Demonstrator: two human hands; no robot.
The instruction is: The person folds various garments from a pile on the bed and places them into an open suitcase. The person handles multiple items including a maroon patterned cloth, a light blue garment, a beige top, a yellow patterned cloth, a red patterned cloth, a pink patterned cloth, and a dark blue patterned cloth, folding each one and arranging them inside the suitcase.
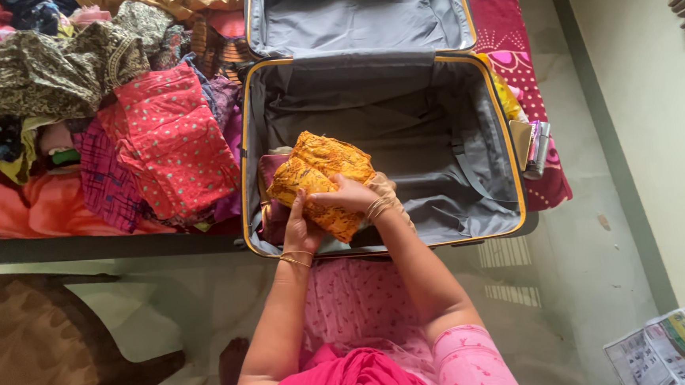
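Observation:
An open grey suitcase (466, 141) with yellow trim lies on a bed, its lid (355, 13) raised at the top. Inside its near left corner sits a folded yellow-orange patterned garment (321, 170), resting on a maroon folded cloth (268, 173). My left hand (299, 227) grips the garment's near edge from below. My right hand (348, 194) presses on top of the same garment. Both wrists wear gold bangles.
A heap of clothes (92, 113), with a red dotted piece (169, 140) on top, lies left of the suitcase. A red patterned bedspread (521, 63) and small items (535, 147) are to its right. Newspapers (677, 342) lie on the floor at lower right.

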